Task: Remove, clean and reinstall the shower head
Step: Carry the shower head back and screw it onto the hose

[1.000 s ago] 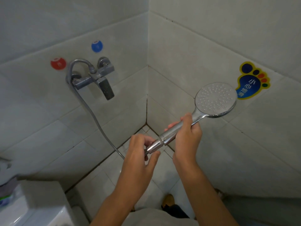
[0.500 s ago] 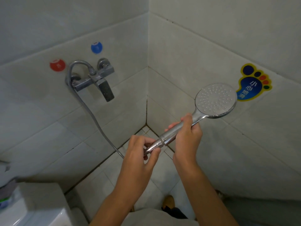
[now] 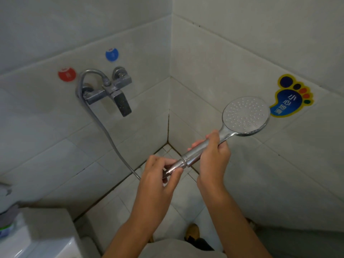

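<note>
A chrome shower head (image 3: 245,115) with a round white spray face points up and to the right, in front of the right wall. My right hand (image 3: 214,155) grips its handle. My left hand (image 3: 158,175) pinches the hose nut (image 3: 176,165) at the handle's lower end, fingers and thumb curled round it. The metal hose (image 3: 109,135) runs from under my left hand up the left wall and loops into the chrome mixer tap (image 3: 109,90).
A red sticker (image 3: 67,74) and a blue sticker (image 3: 111,54) sit above the tap. A foot-shaped warning sticker (image 3: 290,97) is on the right wall. A white toilet tank (image 3: 37,237) stands at the lower left, with a container (image 3: 7,216) on it. My shoe (image 3: 193,230) rests on the tiled floor.
My left fingers have shifted round the hose nut, and a little more of the hose end shows beneath them. The shower head and my right hand stay in place.
</note>
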Action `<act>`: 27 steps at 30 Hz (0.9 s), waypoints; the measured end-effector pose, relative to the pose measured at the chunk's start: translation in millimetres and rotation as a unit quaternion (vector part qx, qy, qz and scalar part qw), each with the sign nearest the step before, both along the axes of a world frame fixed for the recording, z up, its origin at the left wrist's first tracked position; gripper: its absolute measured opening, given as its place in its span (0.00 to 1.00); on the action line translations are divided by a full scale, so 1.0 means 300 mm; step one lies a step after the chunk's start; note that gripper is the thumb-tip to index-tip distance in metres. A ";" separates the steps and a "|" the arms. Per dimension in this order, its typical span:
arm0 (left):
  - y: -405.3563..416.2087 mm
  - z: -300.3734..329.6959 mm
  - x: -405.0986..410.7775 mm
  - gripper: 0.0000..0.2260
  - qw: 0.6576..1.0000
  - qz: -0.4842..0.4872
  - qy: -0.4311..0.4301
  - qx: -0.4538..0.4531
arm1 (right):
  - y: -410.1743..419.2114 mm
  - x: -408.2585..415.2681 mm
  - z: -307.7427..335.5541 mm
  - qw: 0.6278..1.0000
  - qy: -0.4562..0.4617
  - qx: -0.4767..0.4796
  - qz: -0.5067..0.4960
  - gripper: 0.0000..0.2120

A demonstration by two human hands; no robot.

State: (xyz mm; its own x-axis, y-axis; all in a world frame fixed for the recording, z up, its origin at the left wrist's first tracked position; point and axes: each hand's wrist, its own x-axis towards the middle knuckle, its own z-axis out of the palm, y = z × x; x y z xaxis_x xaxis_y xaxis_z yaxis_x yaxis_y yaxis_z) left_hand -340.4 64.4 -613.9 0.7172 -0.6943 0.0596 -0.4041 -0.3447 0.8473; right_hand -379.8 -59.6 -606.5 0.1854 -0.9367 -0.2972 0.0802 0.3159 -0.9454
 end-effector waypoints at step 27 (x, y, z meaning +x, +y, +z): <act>-0.006 -0.011 -0.010 0.15 0.999 -0.011 0.012 0.048 | -0.003 0.000 0.003 1.000 -0.013 0.008 0.008 0.12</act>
